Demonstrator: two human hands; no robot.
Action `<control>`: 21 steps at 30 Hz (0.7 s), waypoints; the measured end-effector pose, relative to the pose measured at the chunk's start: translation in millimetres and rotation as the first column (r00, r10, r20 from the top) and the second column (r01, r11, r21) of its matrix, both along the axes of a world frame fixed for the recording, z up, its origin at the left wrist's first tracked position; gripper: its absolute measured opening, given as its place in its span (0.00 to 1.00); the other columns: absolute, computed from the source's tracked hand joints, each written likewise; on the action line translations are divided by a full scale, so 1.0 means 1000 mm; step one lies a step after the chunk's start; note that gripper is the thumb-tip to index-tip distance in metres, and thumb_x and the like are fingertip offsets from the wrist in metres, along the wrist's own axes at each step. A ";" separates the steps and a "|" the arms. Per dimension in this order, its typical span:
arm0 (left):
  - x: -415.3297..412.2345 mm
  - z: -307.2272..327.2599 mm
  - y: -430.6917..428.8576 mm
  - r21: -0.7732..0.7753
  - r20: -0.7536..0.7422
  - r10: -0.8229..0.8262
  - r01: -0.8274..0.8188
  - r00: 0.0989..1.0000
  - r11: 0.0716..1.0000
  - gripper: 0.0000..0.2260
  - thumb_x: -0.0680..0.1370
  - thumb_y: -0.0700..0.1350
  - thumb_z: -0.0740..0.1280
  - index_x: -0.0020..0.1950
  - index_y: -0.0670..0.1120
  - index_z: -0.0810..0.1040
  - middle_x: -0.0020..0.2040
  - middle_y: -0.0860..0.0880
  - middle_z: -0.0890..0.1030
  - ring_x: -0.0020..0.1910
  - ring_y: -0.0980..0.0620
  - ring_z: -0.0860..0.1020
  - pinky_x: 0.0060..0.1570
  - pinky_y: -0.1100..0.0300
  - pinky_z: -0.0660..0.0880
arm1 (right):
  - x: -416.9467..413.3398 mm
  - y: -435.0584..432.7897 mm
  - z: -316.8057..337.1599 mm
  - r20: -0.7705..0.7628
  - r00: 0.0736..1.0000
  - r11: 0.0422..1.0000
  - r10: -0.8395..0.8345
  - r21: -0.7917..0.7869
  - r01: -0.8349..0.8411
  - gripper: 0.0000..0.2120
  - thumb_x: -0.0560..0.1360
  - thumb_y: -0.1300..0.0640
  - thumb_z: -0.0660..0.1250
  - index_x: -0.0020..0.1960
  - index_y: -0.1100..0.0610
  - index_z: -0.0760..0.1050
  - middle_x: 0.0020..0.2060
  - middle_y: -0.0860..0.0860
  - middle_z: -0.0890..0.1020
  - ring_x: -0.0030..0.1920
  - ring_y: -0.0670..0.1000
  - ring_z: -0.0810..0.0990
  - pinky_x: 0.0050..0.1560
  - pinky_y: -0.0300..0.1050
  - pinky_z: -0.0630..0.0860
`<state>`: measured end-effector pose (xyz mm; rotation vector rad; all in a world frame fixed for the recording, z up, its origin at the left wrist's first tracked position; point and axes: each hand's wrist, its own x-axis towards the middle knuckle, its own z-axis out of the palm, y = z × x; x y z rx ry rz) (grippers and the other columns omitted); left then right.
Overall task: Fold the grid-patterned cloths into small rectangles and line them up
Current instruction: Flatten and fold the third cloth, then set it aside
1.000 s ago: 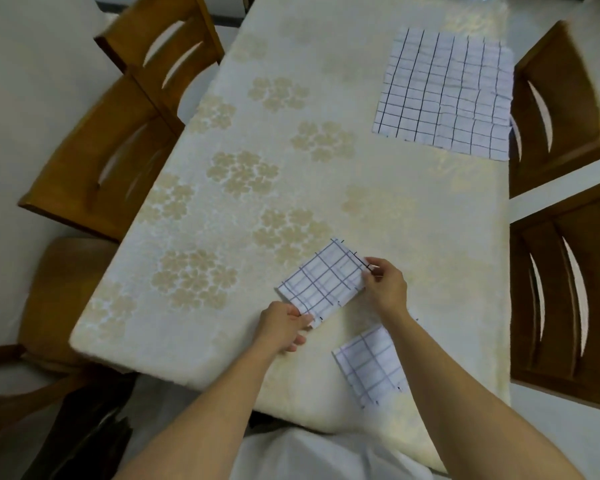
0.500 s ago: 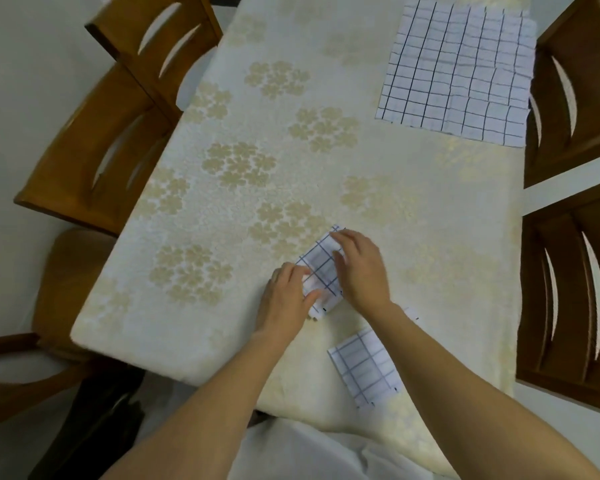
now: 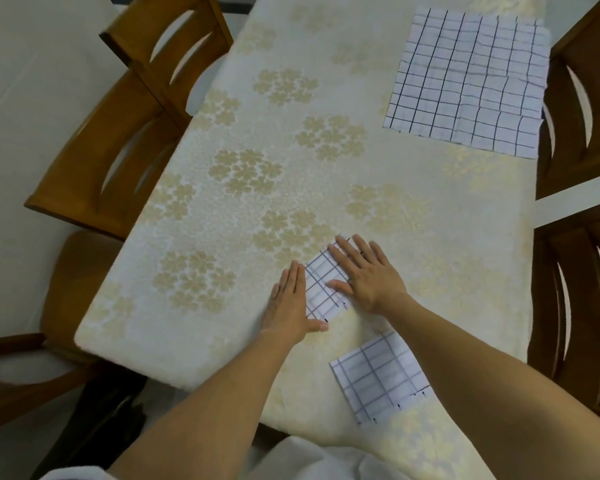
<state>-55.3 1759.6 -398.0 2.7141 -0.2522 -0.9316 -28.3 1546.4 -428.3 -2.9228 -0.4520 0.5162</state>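
A small folded grid-patterned cloth [image 3: 321, 291] lies on the table near its front edge. My left hand [image 3: 291, 306] lies flat on its left side, fingers together and pointing away from me. My right hand [image 3: 368, 275] presses flat on its right side with fingers spread, hiding part of it. A second folded grid cloth [image 3: 380, 374] rests closer to me, partly under my right forearm. At the far right of the table, a large grid cloth [image 3: 465, 79] lies spread out and a little wrinkled.
The table [image 3: 243, 174] wears a cream cloth with gold flower clusters. Two wooden chairs [image 3: 118, 140] stand along its left side and two more chairs [image 3: 582, 306] along the right. A dark object [image 3: 97, 420] sits on the floor at lower left.
The cloth was folded over once more into a smaller rectangle. Both hands went from pinching its corners to lying flat on it.
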 end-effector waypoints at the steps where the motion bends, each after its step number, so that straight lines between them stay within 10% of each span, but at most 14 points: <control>1: 0.000 -0.001 0.001 0.026 0.006 -0.011 0.010 1.000 1.000 0.60 0.70 0.66 0.73 0.79 0.45 0.29 0.79 0.51 0.28 0.80 0.50 0.33 0.79 0.50 0.40 | 0.001 0.000 0.002 -0.021 1.000 1.000 0.000 -0.008 0.000 0.38 0.76 0.25 0.36 0.79 0.42 0.31 0.78 0.43 0.33 0.78 0.51 0.31 0.78 0.54 0.35; 9: 0.022 0.045 0.015 0.074 0.049 -0.109 0.105 0.993 0.992 0.51 0.71 0.71 0.68 0.83 0.48 0.47 0.83 0.49 0.45 0.82 0.44 0.43 0.79 0.46 0.43 | 0.003 0.035 0.065 -0.141 0.917 0.912 -0.373 0.126 0.390 0.40 0.78 0.36 0.61 0.81 0.50 0.46 0.81 0.53 0.45 0.80 0.59 0.44 0.79 0.57 0.48; 14: 0.034 0.105 0.035 -0.182 0.240 -0.107 0.153 0.965 0.971 0.21 0.79 0.60 0.66 0.68 0.51 0.75 0.66 0.50 0.79 0.63 0.48 0.77 0.61 0.51 0.75 | -0.046 0.051 0.115 -0.022 0.808 0.762 -0.589 0.317 0.564 0.17 0.83 0.52 0.60 0.71 0.52 0.72 0.64 0.54 0.78 0.62 0.57 0.77 0.60 0.51 0.75; 21: -0.001 0.141 0.042 -0.367 0.306 -0.286 0.390 0.908 0.844 0.15 0.80 0.54 0.67 0.64 0.51 0.79 0.61 0.53 0.81 0.58 0.51 0.80 0.58 0.52 0.77 | -0.130 0.080 0.175 0.198 0.563 0.593 -0.802 0.372 0.714 0.12 0.82 0.52 0.60 0.61 0.52 0.80 0.54 0.49 0.82 0.51 0.52 0.80 0.50 0.46 0.77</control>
